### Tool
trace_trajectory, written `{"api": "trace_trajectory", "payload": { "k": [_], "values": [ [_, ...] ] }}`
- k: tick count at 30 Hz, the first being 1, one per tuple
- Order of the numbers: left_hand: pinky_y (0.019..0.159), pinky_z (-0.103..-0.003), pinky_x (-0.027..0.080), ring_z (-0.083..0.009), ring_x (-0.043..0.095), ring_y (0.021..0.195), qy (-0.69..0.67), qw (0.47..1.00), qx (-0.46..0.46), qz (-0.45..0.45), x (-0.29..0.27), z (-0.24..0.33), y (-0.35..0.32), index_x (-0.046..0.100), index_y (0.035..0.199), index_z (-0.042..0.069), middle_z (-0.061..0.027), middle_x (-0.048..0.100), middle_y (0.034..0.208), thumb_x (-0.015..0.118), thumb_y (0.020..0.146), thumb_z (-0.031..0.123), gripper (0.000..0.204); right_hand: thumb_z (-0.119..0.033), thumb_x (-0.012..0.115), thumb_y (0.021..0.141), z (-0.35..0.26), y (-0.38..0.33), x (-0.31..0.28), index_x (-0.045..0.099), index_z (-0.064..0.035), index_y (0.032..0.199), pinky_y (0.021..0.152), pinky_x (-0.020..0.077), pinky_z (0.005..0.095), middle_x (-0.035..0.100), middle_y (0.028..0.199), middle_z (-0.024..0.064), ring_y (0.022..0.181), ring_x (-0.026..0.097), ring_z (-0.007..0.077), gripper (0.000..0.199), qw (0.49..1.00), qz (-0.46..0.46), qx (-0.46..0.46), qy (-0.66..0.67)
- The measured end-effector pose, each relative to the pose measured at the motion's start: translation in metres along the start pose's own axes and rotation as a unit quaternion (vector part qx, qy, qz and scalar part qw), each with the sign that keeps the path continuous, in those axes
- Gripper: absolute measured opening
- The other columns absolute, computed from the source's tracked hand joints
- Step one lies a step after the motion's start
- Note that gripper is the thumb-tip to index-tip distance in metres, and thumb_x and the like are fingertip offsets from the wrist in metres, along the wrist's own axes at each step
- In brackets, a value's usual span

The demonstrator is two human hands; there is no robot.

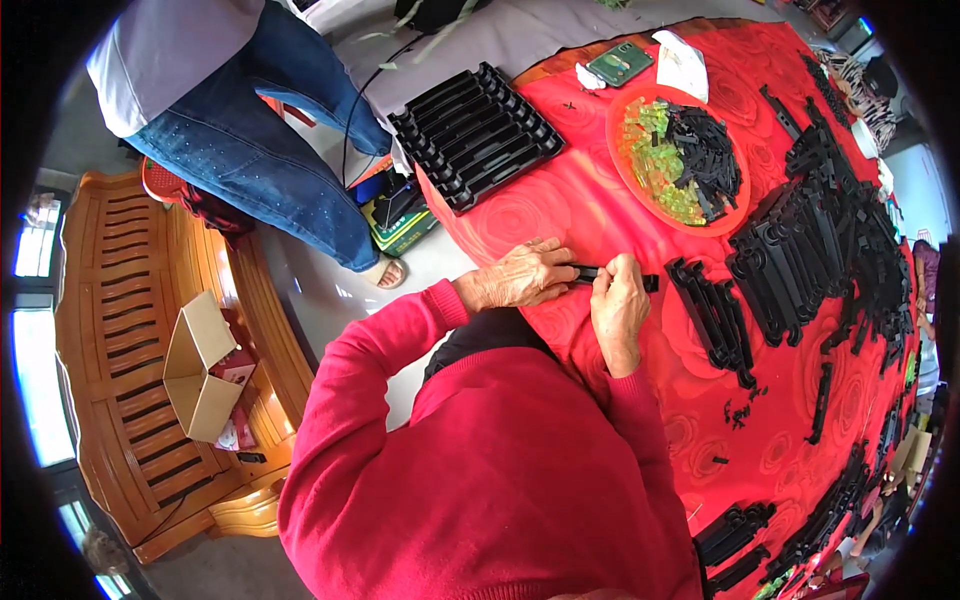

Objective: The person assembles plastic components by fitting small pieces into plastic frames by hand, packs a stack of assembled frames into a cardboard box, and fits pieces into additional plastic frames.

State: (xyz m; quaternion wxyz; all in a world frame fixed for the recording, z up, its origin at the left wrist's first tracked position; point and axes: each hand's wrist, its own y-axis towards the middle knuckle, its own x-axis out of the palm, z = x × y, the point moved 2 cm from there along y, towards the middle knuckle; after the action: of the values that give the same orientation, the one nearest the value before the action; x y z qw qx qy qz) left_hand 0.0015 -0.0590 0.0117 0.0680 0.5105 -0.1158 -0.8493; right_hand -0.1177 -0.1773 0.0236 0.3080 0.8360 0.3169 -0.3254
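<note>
My left hand and my right hand are close together over the near edge of a table with a red rose-patterned cloth. Between them lies a long, narrow black plastic part, its right end poking out past my right hand. My left fingers close on its left end; my right fingertips pinch it near the middle. Whether a smaller piece sits under the right fingertips is hidden. Just right of my hands, several similar black parts lie side by side. Tiny black bits are scattered nearer to me.
A red bowl holds yellow-green clear pieces and small black pieces. Left of it stands a ribbed black tray. A green phone and white tissue lie beyond. More black parts pile rightward. A person in jeans stands by a wooden bench.
</note>
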Motion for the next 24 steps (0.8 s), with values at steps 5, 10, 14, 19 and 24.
{"api": "trace_trajectory", "payload": {
  "k": [5,10,14,19,24],
  "values": [
    [0.085,-0.042,0.045,-0.0322,0.053,0.097,-0.020,0.999,-0.025,-0.001,0.003,0.001,0.001,0.059,0.104,0.006,-0.0134,0.056,0.103,0.064,0.076,0.018,0.030,-0.004,0.064,0.077,0.006,0.000,-0.001,0.045,-0.0037,0.082,0.060,0.0438,0.0449,0.055,0.073,0.0128,0.070,0.057,0.0346,0.019,1.000,-0.011,-0.005,0.009],
    [0.078,-0.040,0.046,-0.0277,0.055,0.095,0.011,0.999,-0.031,0.038,-0.002,-0.006,0.003,0.060,0.102,0.010,-0.0076,0.056,0.096,0.064,0.075,0.020,0.029,-0.004,0.063,0.079,0.010,0.008,-0.003,0.049,-0.0033,0.081,0.059,0.0448,0.0414,0.056,0.070,0.0127,0.064,0.058,0.0313,0.015,0.997,-0.007,-0.005,0.071],
    [0.081,-0.039,0.042,-0.0256,0.054,0.099,-0.001,0.996,-0.060,0.066,0.001,-0.003,-0.004,0.059,0.101,0.012,-0.0057,0.057,0.105,0.066,0.076,0.021,0.027,-0.006,0.063,0.079,0.020,0.006,-0.001,0.047,-0.0047,0.084,0.060,0.0444,0.0459,0.058,0.077,0.0134,0.071,0.058,0.0360,0.016,0.995,-0.035,0.011,0.092],
    [0.083,-0.038,0.043,-0.0288,0.055,0.098,-0.029,0.982,-0.112,0.148,-0.005,0.009,-0.013,0.056,0.101,0.004,-0.0122,0.057,0.110,0.074,0.071,0.017,0.037,-0.004,0.063,0.079,0.018,0.003,-0.002,0.047,-0.0045,0.084,0.060,0.0447,0.0445,0.058,0.077,0.0131,0.070,0.058,0.0351,0.017,0.995,-0.029,-0.005,0.092],
    [0.083,-0.039,0.042,-0.0315,0.054,0.096,-0.039,0.950,-0.172,0.257,-0.007,0.013,-0.024,0.054,0.103,0.002,-0.0132,0.057,0.107,0.075,0.068,0.016,0.043,-0.003,0.063,0.078,0.016,0.000,-0.003,0.047,-0.0048,0.085,0.059,0.0448,0.0444,0.057,0.077,0.0131,0.069,0.058,0.0348,0.018,0.996,-0.022,-0.013,0.087]
  ]
}}
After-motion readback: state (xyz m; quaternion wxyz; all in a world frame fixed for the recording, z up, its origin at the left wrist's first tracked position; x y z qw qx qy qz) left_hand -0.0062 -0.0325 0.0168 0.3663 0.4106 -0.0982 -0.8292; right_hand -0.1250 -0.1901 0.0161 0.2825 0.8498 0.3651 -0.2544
